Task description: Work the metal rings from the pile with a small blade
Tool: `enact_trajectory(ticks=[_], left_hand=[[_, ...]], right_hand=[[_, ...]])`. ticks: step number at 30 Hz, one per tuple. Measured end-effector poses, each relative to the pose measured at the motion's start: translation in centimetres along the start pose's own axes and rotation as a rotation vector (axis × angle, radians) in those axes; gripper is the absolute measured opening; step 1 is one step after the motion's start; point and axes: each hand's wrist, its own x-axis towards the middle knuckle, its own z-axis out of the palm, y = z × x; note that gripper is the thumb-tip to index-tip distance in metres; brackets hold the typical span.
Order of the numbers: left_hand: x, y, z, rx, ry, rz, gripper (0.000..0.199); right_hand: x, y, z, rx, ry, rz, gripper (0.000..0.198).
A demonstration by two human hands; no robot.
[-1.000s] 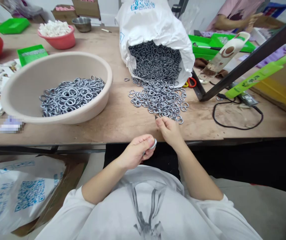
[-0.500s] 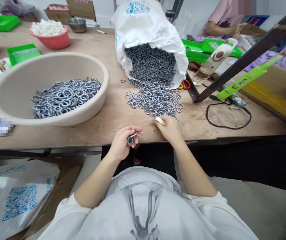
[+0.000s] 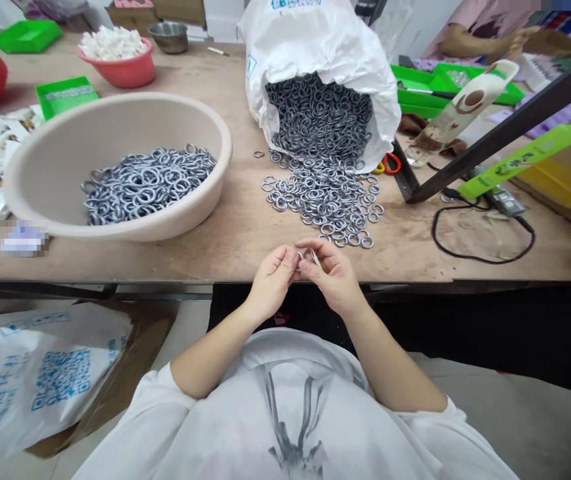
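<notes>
My left hand and my right hand meet just above the table's front edge. A grey ring is pinched in my left fingertips, with my right fingers touching it. Any further rings in the left palm are hidden. A slim, pale flat tool sits in my closed right hand; its exact kind does not show. Beyond the hands lies a loose pile of grey rings, spilling from a white sack. More rings fill the bottom of a big beige basin to the left.
A slanted dark metal bar stands at right, near red-handled scissors, a black cable and a lime-green strip. A red bowl of white pieces and green trays stand at back left. Another person's arm shows far right.
My right hand has drawn back from the ring pile to my left hand, which has moved slightly right. The whole view has shifted a little.
</notes>
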Motion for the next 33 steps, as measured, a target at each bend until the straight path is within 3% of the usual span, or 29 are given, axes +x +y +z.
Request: enact_trajectory(ticks=[5, 10, 16, 21, 29, 31, 33], left_hand=[[0.1, -0.5, -0.7, -0.009, -0.037, -0.095, 0.052], [0.0, -0.1, -0.3, -0.009, -0.017, -0.093, 0.057], [-0.3, 0.6, 0.3, -0.076, 0.050, -0.133, 0.060], [-0.4, 0.3, 0.5, -0.077, 0.070, -0.124, 0.061], [-0.7, 0.1, 0.3, -0.054, 0.058, -0.143, 0.059], [-1.1, 0.1, 0.3, -0.026, -0.010, -0.143, 0.059], [-1.5, 0.4, 0.1, 0.014, -0.101, -0.138, 0.060]], right_hand=[[0.0, 1.0, 0.1, -0.115, 0.042, -0.147, 0.034], [0.5, 0.3, -0.1, -0.143, 0.001, -0.141, 0.038], [-0.8, -1.4, -0.8, -0.680, -0.139, -0.403, 0.045], [-1.0, -1.6, -0.7, -0.893, -0.135, -0.498, 0.044], [-0.8, -1.5, -0.8, -0.843, -0.200, -0.357, 0.047], [0.0, -0.8, -1.6, -0.752, -0.128, -0.284, 0.050], [1.2, 0.1, -2.9, -0.714, 0.056, -0.206, 0.052]])
